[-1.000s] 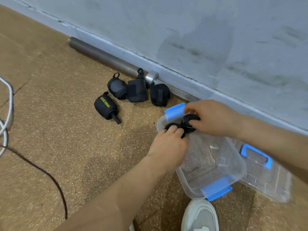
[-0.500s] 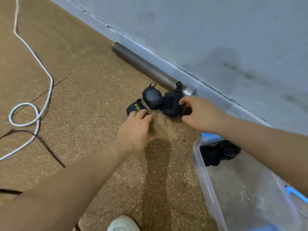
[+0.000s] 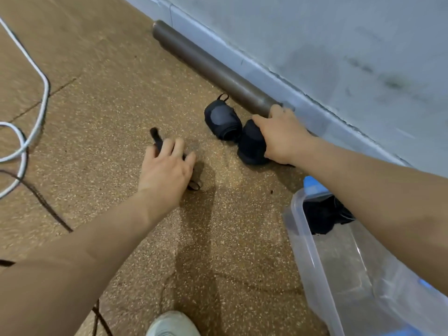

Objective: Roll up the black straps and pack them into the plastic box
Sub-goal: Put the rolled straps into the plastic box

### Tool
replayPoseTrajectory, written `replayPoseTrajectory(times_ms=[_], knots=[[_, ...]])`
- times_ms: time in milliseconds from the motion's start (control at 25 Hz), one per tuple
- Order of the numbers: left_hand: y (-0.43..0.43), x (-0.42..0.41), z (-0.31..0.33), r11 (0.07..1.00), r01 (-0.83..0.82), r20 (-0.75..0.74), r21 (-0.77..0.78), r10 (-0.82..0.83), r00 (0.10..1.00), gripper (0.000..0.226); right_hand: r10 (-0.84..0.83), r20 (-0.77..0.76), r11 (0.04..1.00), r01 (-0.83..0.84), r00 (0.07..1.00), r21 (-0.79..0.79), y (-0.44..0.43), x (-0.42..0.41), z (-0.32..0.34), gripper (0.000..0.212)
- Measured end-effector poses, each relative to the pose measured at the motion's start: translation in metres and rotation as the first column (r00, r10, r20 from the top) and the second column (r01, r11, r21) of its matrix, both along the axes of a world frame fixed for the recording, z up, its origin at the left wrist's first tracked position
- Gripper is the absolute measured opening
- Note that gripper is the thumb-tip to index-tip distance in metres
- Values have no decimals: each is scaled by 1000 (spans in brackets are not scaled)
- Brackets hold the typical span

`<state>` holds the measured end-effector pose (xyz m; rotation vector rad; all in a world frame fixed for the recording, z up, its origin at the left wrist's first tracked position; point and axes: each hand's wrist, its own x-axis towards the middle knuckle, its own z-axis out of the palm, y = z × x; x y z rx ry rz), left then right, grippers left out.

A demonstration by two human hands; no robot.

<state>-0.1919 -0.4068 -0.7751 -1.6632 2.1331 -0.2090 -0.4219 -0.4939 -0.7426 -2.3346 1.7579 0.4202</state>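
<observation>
My left hand (image 3: pixel 168 163) lies over a black rolled strap (image 3: pixel 156 139) on the cork floor; only the strap's loose tail shows past my fingers. My right hand (image 3: pixel 281 134) is closed on another black rolled strap (image 3: pixel 251 146) near the wall. A third rolled strap (image 3: pixel 221 120) lies free on the floor just left of it. The clear plastic box (image 3: pixel 315 270) with blue clips stands open at lower right, with black rolled straps (image 3: pixel 322 217) in its far corner, partly hidden by my right forearm.
A dark metal bar (image 3: pixel 211 66) lies along the foot of the grey wall. White cable (image 3: pixel 34 122) and a thin black cable (image 3: pixel 43 202) loop on the floor at left. A white shoe (image 3: pixel 172 323) shows at the bottom edge.
Both hands left the box, where they had set rolled straps, and reached forward to the straps on the floor. The left hand covered one strap and the right closed on another.
</observation>
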Motion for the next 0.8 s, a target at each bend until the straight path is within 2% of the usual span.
replayPoseTrajectory(times_ms=[40,120,200,280,360,400,440,480,520,560,600,640,680,720,760,800], knots=[[0,3,-1,1000,-14,-21,26,14,1000,59,15,6,1000,-15,1000,5,-1,3,2,74],[-4,3,0,995,-52,-60,87,57,997,59,59,-3,998,-59,998,-8,1,7,3,82],[-10,1,1,984,-96,1,148,97,995,57,127,-10,992,-127,992,11,11,13,-1,92],[-12,4,2,979,-114,22,167,112,993,47,176,59,984,-177,983,24,26,17,-4,84],[-13,11,14,954,-245,-49,170,257,965,45,250,54,968,-248,967,-37,35,14,7,80],[-14,13,25,906,-368,-151,210,402,903,48,264,68,964,-261,962,-54,36,9,21,80],[-15,13,39,822,-488,-312,292,564,764,49,222,131,975,-217,966,-51,35,4,41,76],[-15,10,55,723,-562,-489,402,688,536,47,112,251,994,-113,961,-12,35,-5,67,68],[-15,5,70,647,-569,-630,508,729,266,43,-45,385,998,24,922,60,34,-16,96,59],[-11,-4,89,614,-524,-707,590,707,32,39,-247,497,967,177,832,185,38,-32,129,50],[-6,-18,108,604,-448,-720,659,679,-143,35,-442,558,893,292,702,342,43,-49,157,43],[1,-35,128,605,-337,-690,722,668,-278,32,-575,554,813,348,602,467,51,-67,180,36],[10,-55,147,608,-220,-642,762,671,-371,29,-644,534,759,368,547,537,65,-88,201,31],[20,-75,162,607,-137,-602,783,682,-415,27,-679,518,727,379,520,573,80,-105,212,27],[31,-92,171,612,-90,-590,786,698,-405,26,-699,510,709,394,501,585,98,-122,215,23],[43,-111,176,636,-62,-614,769,708,-350,23,-709,509,702,419,488,576,118,-139,215,21]])
